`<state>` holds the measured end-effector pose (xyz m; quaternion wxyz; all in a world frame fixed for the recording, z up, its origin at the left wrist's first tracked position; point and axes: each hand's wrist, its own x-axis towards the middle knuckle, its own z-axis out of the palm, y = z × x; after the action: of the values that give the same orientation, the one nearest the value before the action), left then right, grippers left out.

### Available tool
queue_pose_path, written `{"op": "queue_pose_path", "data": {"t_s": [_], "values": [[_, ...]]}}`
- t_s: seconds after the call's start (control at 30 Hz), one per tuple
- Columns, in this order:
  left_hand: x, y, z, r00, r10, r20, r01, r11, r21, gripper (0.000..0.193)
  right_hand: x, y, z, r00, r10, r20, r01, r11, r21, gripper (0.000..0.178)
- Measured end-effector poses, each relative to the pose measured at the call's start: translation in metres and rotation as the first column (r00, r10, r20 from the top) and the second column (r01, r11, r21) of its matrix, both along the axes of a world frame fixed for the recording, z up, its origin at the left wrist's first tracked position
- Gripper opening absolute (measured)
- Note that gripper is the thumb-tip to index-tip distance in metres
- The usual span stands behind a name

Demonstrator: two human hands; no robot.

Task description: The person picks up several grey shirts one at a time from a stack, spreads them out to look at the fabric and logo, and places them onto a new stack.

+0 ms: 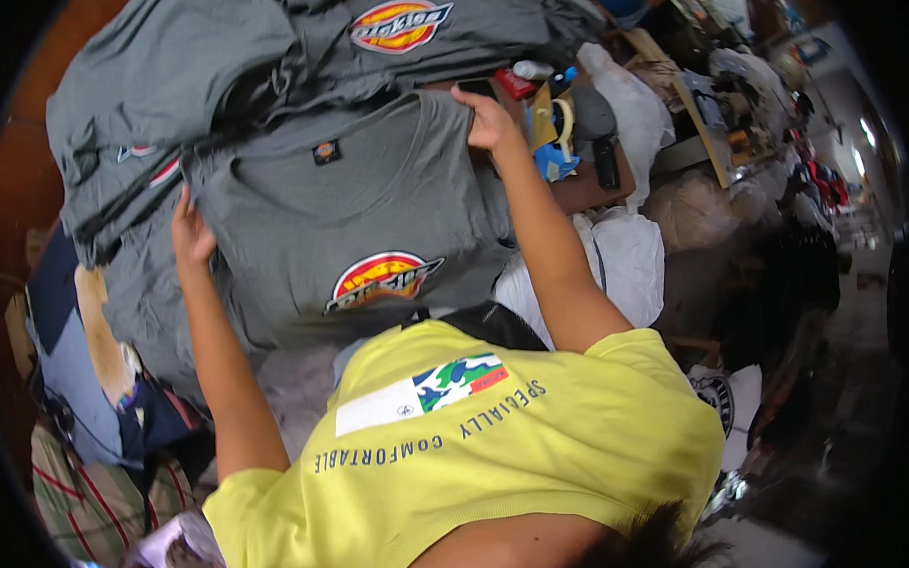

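A grey T-shirt (pixel 307 219) is stretched out in front of me, neckline at the far side. It has a dark label inside the collar and a red, yellow and white printed emblem on the chest. My left hand (pixel 192 235) is closed on its left shoulder edge, the fingertips partly hidden by the cloth. At the other shoulder, my right hand (pixel 488 121) pinches the fabric between thumb and fingers. Beyond it lie more grey T-shirts (pixel 183 44), heaped and partly folded, one with the same emblem.
Right of the shirt, a brown board (pixel 603 189) carries a tape roll (pixel 562 123), a red box (pixel 515 83) and a dark bottle-like object (pixel 606 164). White plastic bags (pixel 621 255) lie nearby. Assorted cloth (pixel 90 411) is piled at lower left.
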<state>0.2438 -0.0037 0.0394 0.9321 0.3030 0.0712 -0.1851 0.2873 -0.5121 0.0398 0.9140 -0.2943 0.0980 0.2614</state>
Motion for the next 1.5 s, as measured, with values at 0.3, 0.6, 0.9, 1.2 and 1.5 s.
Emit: {"op": "queue_pose_path", "data": {"t_s": [0.3, 0.6, 0.9, 1.2, 1.5], "values": [[0.031, 0.002, -0.035, 0.977, 0.081, -0.195, -0.043, 0.98, 0.195, 0.053, 0.065, 0.024, -0.053, 0.984, -0.02, -0.177, -0.028, 0.965, -0.261, 0.028], [0.01, -0.035, -0.01, 0.956, 0.185, -0.228, 0.032, 0.705, 0.708, 0.065, 0.046, 0.001, -0.048, 0.972, 0.225, -0.073, -0.235, 0.953, -0.192, 0.047], [-0.205, 0.003, -0.009, 0.967, -0.059, -0.246, 0.25, 0.368, 0.896, 0.027, -0.159, -0.09, 0.027, 0.882, 0.438, -0.177, -0.317, 0.271, -0.909, 0.037], [-0.277, -0.039, -0.098, 0.998, 0.067, 0.021, -0.044, 0.361, 0.932, 0.041, -0.236, -0.07, -0.056, 0.946, 0.298, -0.126, -0.233, 0.359, -0.904, 0.049], [-0.241, -0.005, -0.109, 0.844, -0.461, -0.274, 0.061, -0.425, 0.903, 0.031, -0.239, -0.068, -0.089, 0.975, 0.217, -0.054, -0.122, 0.313, -0.942, 0.025]]}}
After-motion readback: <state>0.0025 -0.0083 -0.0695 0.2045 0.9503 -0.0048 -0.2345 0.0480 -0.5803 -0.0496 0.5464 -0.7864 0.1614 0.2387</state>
